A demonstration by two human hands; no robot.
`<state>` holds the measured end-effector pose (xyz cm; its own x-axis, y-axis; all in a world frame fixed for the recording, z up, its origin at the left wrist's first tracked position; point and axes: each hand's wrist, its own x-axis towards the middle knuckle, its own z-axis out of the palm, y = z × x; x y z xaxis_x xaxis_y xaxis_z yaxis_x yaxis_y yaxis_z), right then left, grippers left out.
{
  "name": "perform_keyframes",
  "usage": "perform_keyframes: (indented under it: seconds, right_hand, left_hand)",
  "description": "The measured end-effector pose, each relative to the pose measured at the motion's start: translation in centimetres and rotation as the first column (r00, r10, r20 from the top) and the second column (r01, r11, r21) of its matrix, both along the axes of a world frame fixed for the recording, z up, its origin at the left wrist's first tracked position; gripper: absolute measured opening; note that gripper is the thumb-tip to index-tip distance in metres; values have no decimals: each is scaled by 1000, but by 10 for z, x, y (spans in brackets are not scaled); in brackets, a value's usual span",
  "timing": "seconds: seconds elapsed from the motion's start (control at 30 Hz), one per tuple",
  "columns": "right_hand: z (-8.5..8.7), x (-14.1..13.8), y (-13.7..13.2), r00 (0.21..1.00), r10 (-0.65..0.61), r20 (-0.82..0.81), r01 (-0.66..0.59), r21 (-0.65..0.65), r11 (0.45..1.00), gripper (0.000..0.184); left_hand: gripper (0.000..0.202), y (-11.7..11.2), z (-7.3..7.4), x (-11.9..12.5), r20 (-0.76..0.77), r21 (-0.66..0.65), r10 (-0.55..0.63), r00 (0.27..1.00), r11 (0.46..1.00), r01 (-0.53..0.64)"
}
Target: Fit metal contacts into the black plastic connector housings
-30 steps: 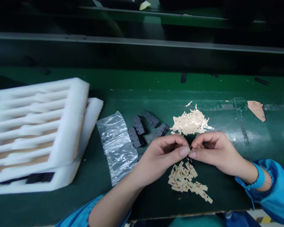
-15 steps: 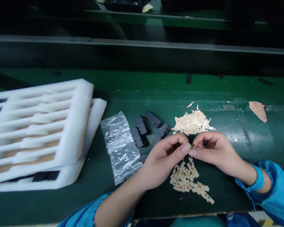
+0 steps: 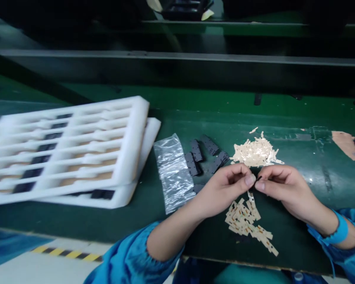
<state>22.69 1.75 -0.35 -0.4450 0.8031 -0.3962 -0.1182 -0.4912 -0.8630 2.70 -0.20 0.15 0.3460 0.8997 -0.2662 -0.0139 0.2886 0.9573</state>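
Observation:
My left hand [image 3: 225, 190] and my right hand [image 3: 288, 190] meet over the green table, thumb and forefinger of each pinched together. Between the fingertips shows a small black piece [image 3: 258, 178], too small to make out its kind. Just below the fingers lies a loose heap of small beige strips with dark and copper-coloured marks [image 3: 247, 223]. Behind the hands is a pile of tiny cream-coloured slips [image 3: 253, 152]. Several stacks of flat black plates with holes [image 3: 197, 150] lie to the left of my left hand.
A clear plastic bag [image 3: 174, 173] lies left of the black plates. Farther left, white foam trays [image 3: 137, 146] are stacked askew, with black parts in some slots. A torn brown scrap [image 3: 344, 144] lies at the right. The table's front edge [image 3: 233, 263] runs close below.
The view has swung left, so everything appears shifted to the right and more of the foam trays shows. Both hands keep their pinch, and the black piece shows a little more.

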Motion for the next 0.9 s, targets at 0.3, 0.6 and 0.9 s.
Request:
perform_keyframes:
  seconds: [0.3,0.6,0.9]
  right_hand:
    - [-16,3,11,993,5,119,1,-53,999,21]
    - [-19,2,9,995,-11,100,15,-31,999,21]
    - [-19,-3,9,982,-136,133,130,55,990,14]
  left_hand:
    - [26,-29,25,-88,-889,195,14,458,916,350]
    - [13,-26,6,-71,-908,278,173,382,930,240]
    - [27,-11,-3,-17,-298,156,89,950,987,-43]
